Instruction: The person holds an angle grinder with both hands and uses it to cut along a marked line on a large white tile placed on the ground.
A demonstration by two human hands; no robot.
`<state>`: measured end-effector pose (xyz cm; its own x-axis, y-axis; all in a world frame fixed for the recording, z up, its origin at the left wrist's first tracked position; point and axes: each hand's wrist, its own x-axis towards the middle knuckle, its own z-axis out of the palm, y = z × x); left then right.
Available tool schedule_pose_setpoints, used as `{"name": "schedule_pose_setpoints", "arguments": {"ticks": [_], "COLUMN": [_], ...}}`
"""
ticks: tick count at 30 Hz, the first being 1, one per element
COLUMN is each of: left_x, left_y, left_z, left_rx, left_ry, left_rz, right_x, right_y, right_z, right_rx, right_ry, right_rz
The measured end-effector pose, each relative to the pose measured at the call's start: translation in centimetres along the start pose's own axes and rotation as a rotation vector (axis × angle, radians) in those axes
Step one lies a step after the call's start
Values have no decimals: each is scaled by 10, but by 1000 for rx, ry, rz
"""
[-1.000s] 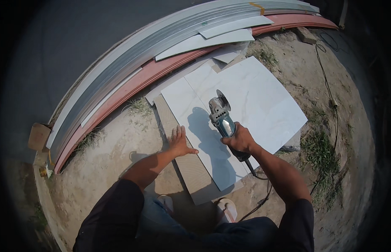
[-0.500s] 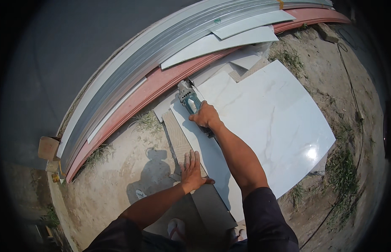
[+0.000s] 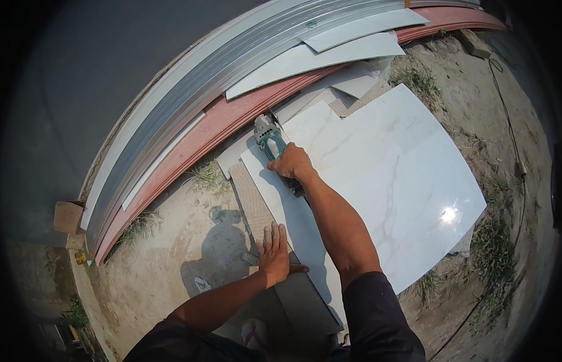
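Note:
My right hand (image 3: 293,163) grips the body of a teal and grey angle grinder (image 3: 267,135), stretched out to the far left corner of a large glossy white marble-look tile (image 3: 389,187) lying on the ground. The grinder's disc sits at the tile's far edge. My left hand (image 3: 274,250) lies flat, fingers spread, on the tile's near left edge, where it overlaps a tan strip of tile (image 3: 252,202) underneath.
Long grey and reddish panels (image 3: 190,114) are stacked in a curve behind the tile, with pale offcuts (image 3: 317,57) on top. Sandy ground with grass tufts (image 3: 166,253) surrounds it. A cardboard box (image 3: 68,216) sits at the left. A black cable (image 3: 504,120) runs along the right.
My right arm has reached forward, carrying the grinder from the tile's middle to its far left corner. My left hand has stayed pressed on the near left edge.

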<state>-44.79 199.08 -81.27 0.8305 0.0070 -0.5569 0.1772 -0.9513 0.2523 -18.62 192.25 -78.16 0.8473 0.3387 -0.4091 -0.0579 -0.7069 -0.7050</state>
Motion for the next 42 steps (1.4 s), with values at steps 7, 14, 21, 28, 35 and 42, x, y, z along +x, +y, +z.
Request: {"name": "schedule_pose_setpoints", "arguments": {"ticks": [7,14,21,28,35,42], "left_x": [2,2,4,3,-2,-1], "left_y": [-1,-2,-9,-7,5,7], "left_z": [4,5,15,14,-3,-6], "left_rx": [-3,-8,47,78,3,-2], "left_ry": [3,0,39,75,-21,-66], "left_rz": [-5,5,36,9,-54,-89], "right_x": [1,7,7,3,11,12], "right_y": [-3,-3,-5,-13,-10,-13], "right_z": [-1,1,-1,-5,0,2], "right_rx": [-14,-26,-47,-46,-94,-111], "right_ry": [-19,-18,-32,-86,-80,-78], "right_rz": [21,35,48,84,86,97]}}
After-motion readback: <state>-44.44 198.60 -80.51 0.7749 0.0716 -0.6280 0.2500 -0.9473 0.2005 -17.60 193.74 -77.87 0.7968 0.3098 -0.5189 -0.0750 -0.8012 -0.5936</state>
